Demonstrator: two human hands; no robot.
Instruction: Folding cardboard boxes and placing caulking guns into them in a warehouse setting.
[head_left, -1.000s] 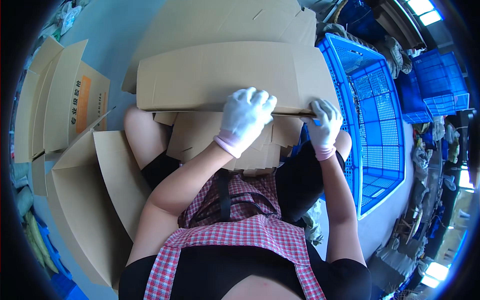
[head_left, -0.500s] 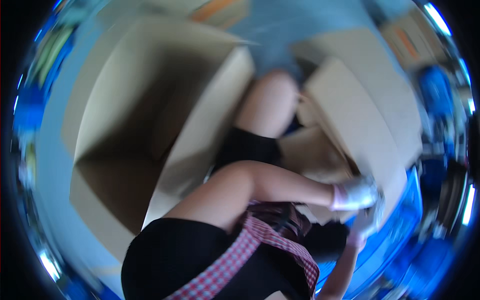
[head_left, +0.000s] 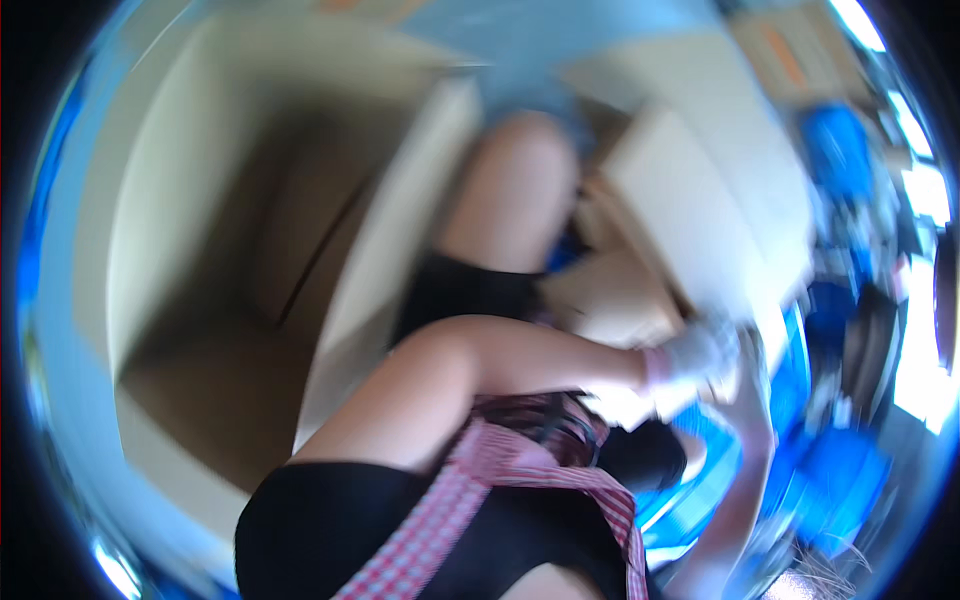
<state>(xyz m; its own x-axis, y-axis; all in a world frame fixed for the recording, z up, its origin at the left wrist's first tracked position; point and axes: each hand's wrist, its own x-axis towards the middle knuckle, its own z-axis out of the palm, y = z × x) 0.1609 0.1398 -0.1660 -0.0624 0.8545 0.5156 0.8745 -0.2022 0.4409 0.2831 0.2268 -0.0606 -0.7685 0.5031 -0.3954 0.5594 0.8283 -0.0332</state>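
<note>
**Gloved hands at a flat cardboard panel**

Nearest, a black top and a red-checked apron point(head_left: 480, 480). Beyond that, left hand point(head_left: 695, 355) in a white glove, reached across to the right and laid against the lower edge of the flat cardboard panel point(head_left: 700, 215); grip blurred, so open or closed could not be told. Right hand point(head_left: 752, 352) (mostly hidden by motion blur) just behind it at the same edge, grip likewise unreadable. Farther left, a large open cardboard box point(head_left: 260, 250). Far right, blue crates point(head_left: 835, 150).
</note>
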